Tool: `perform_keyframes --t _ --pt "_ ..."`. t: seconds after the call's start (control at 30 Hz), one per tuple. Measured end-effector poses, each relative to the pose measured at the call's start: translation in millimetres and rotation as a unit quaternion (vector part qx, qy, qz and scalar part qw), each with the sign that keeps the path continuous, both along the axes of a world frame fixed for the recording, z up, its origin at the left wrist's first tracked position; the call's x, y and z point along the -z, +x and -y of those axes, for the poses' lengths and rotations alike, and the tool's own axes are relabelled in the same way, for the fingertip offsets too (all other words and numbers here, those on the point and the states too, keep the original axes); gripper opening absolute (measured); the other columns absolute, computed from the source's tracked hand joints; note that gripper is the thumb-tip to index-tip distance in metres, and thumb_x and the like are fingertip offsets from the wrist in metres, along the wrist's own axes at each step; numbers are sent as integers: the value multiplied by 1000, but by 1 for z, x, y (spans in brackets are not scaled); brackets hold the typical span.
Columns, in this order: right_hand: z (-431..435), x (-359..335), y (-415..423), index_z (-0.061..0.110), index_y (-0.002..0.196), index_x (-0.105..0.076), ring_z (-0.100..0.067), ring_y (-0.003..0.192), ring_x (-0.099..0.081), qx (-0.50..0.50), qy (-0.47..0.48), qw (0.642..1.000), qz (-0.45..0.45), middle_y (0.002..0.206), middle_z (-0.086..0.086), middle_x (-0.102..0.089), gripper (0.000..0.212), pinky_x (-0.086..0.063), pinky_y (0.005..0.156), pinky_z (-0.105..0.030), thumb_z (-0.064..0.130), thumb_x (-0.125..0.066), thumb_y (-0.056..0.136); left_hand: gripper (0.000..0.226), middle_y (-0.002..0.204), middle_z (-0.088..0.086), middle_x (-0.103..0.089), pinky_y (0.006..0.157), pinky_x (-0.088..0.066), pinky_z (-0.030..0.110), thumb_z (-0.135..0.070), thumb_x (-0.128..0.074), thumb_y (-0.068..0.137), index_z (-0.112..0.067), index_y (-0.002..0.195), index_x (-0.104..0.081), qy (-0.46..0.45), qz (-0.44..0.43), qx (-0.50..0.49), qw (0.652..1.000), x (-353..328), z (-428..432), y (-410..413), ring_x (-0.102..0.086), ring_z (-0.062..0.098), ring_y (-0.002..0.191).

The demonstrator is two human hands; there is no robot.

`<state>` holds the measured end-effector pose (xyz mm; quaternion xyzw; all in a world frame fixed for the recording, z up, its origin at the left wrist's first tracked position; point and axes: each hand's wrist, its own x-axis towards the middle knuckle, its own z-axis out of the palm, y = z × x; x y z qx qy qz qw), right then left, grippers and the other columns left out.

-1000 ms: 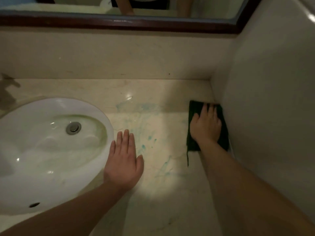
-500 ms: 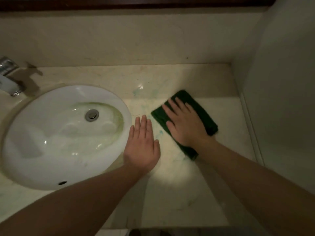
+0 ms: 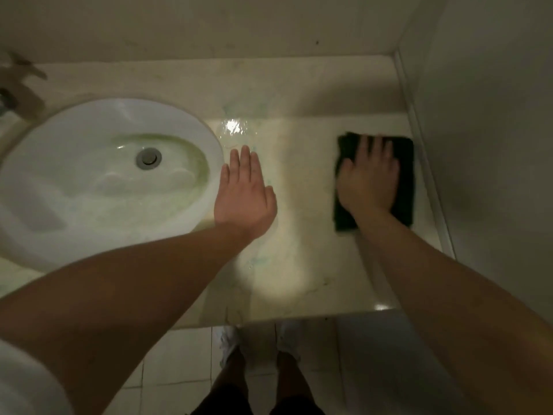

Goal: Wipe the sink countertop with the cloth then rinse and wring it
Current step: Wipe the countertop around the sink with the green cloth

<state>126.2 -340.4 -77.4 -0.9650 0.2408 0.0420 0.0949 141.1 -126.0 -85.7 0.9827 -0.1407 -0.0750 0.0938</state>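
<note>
A dark green cloth (image 3: pixel 405 175) lies flat on the beige marble countertop (image 3: pixel 302 265) close to the right wall. My right hand (image 3: pixel 369 178) presses down on the cloth with fingers spread, covering its middle. My left hand (image 3: pixel 244 194) rests flat on the counter, fingers together, just right of the white oval sink (image 3: pixel 98 181). The sink's metal drain (image 3: pixel 148 158) is visible, with greenish residue in the basin. Faint blue-green smears and a wet shine mark the counter between my hands.
A tap (image 3: pixel 15 97) stands at the far left behind the sink. The side wall (image 3: pixel 484 145) bounds the counter on the right, the back wall behind. The counter's front edge (image 3: pixel 299 317) runs below my arms, with tiled floor and my feet (image 3: pixel 260 348) beneath.
My right hand has slid the cloth from the middle of the counter back to the right, near the wall. The left hand stays planted by the sink. The view has tilted further down.
</note>
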Motion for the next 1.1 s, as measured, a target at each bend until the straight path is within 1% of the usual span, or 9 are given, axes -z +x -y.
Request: perform_keyframes --t 0.07,0.17,0.23,0.37,0.57,0.7,0.8,0.97,1.1 --pt "-43 0 -11 12 153 -21 -33 148 -18 -59 0 998 -1 161 -14 -20 65 -18 119 -49 40 -25 95 69 162 16 1 122 -4 45 -34 -21 93 -2 152 -4 0 -1 2 1000 0 -1 -1 5 29 149" --pt "-93 -3 -90 15 154 -20 -30 148 -18 -147 1 989 -13 161 -13 -20 64 -17 120 -48 41 -24 96 67 162 17 1 122 -3 45 -33 -20 95 -2 152 -3 -4 -7 8 1000 -2 -4 -2 5 30 149" --pt "-95 -2 -136 15 154 -20 -30 148 -20 -164 6 986 -20 161 -12 -20 63 -17 120 -48 41 -26 97 67 162 16 0 122 -3 44 -31 -24 95 -1 152 -4 -45 -22 13 999 -9 -8 -10 5 28 149" --pt "-63 5 -164 16 155 -16 -30 148 -17 -130 -9 991 -18 162 -12 -18 64 -16 120 -47 39 -28 97 65 161 15 -9 121 -3 42 -29 -29 95 -3 152 -11 -106 10 4 994 -32 -39 -63 -1 28 149" --pt "-35 7 -148 11 155 -14 -33 148 -16 -21 -25 999 -7 162 -16 -16 63 -13 120 -49 38 -23 99 67 159 20 -16 120 -8 49 -35 -29 93 -3 150 -16 -3 -31 -45 998 -16 -152 -122 -7 34 148" --pt "-60 7 -122 8 155 -11 -34 149 -12 62 -19 998 -13 162 -18 -13 65 -11 120 -51 39 -24 99 64 151 17 -37 119 -12 53 -38 -28 95 -7 150 -20 31 -26 -19 999 -12 -182 -121 -27 32 142" --pt "-97 2 -96 8 155 -11 -34 149 -11 75 -12 997 -17 162 -17 -12 65 -11 120 -51 40 -23 99 60 141 14 -48 118 -17 52 -34 -32 95 -8 149 -26 18 -5 -17 1000 -11 -183 -121 -37 29 134" --pt "-213 -1 -62 11 155 -12 -32 149 -11 -68 -7 998 14 163 -14 -13 65 -11 120 -48 41 -21 97 61 145 11 -43 119 -15 50 -34 -26 95 -9 150 -21 0 6 -3 1000 -4 -189 -122 -32 28 138" --pt "-264 5 -106 13 155 -14 -29 150 -12 -168 11 986 10 163 -13 -14 66 -9 120 -47 42 -21 96 60 150 10 -39 120 -13 48 -33 -26 95 -10 150 -18 -2 8 -11 1000 -1 -190 -121 -26 28 143"
